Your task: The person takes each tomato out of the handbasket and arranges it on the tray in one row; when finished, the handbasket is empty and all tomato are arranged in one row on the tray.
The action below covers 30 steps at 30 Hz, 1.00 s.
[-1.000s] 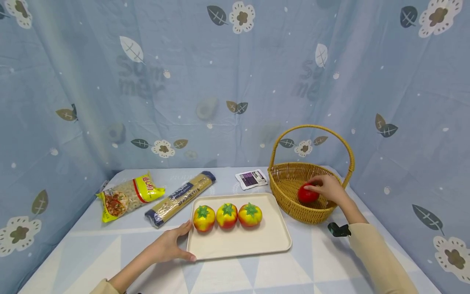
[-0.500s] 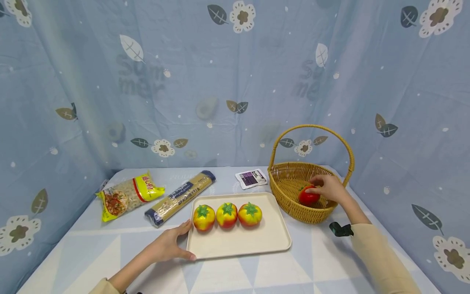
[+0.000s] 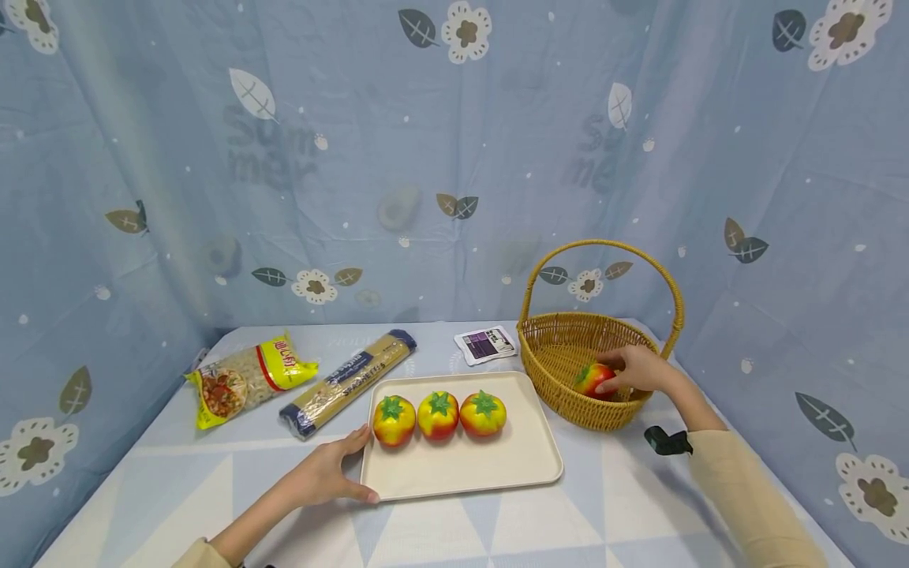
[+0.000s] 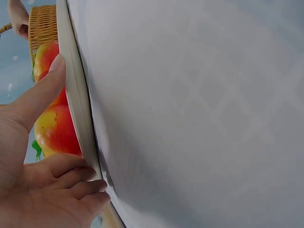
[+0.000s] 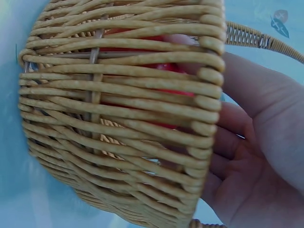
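Note:
Inside the wicker basket (image 3: 561, 398), my right hand (image 3: 635, 369) grips a red and yellow toy tomato (image 3: 588, 380) between thumb and fingers. In the right wrist view the basket's woven wall (image 5: 118, 114) hides most of that tomato. My left hand (image 3: 323, 473) lies at the near left corner of the cream tray (image 3: 461, 473), its thumb on the front rim and its fingers along the left side. Three more toy tomatoes with green leafy tops stand in a row on the tray: left (image 3: 394, 421), middle (image 3: 439, 416) and right (image 3: 484, 414).
Behind the tray lies a small white and purple packet (image 3: 486, 345). To its left are a spaghetti pack (image 3: 348, 384) and a yellow food bag (image 3: 252, 379). The basket's tall handle (image 3: 604, 243) arches over its opening. A blue patterned curtain (image 3: 454, 158) encloses the table.
The tomato in my right hand has turned, from its plain red side to show yellow and green. The right hand and forearm have shifted slightly. My left hand and the tray stay still.

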### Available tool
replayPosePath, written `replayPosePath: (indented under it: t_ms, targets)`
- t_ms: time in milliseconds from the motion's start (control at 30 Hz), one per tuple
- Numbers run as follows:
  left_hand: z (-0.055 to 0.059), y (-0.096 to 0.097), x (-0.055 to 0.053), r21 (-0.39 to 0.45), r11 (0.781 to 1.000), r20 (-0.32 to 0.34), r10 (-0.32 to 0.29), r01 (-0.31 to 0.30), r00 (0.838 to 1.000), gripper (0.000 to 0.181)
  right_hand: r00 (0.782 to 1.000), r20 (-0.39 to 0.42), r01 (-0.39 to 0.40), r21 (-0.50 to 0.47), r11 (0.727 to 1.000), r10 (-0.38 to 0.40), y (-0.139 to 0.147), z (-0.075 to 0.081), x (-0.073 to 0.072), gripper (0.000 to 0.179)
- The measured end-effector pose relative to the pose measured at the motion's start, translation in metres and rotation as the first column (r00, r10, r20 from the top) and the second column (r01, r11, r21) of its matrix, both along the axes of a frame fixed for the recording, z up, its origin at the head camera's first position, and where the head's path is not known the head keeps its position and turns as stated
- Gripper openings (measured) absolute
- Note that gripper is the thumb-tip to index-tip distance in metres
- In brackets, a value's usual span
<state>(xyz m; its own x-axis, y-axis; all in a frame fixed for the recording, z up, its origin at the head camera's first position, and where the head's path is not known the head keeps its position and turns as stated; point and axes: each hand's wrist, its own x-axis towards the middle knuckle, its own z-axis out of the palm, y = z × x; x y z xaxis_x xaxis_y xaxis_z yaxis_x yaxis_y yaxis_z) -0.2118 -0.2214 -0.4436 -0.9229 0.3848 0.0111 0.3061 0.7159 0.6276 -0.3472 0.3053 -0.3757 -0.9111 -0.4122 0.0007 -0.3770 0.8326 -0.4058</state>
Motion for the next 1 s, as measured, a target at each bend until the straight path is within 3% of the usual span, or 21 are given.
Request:
replayPosePath:
  t_ms: [200, 500, 767, 1000]
  targets:
    - [0.000, 0.000, 0.000, 0.003, 1.000, 0.004, 0.003, -0.003, 1.000, 0.110, 0.998, -0.007, -0.060, 0.062, 0.996, 0.060, -0.001, 0.010, 0.004, 0.064]
    - [-0.001, 0.000, 0.000, -0.006, 1.000, 0.007, 0.005, -0.005, 1.000, 0.111, 0.997, 0.002, -0.073, 0.144, 0.987, 0.073, -0.003, 0.017, 0.010, 0.058]
    - [-0.001, 0.000, 0.000, -0.013, 1.000, 0.002, 0.003, -0.003, 1.000, 0.111, 0.996, -0.069, -0.048, 0.108, 0.993, 0.056, 0.000, 0.010, 0.010, 0.060]
    - [0.000, 0.000, 0.001, -0.009, 1.000, 0.003, 0.010, -0.010, 1.000, 0.111, 0.982, -0.181, 0.051, -0.017, 0.999, -0.054, -0.004, 0.003, 0.016, 0.065]
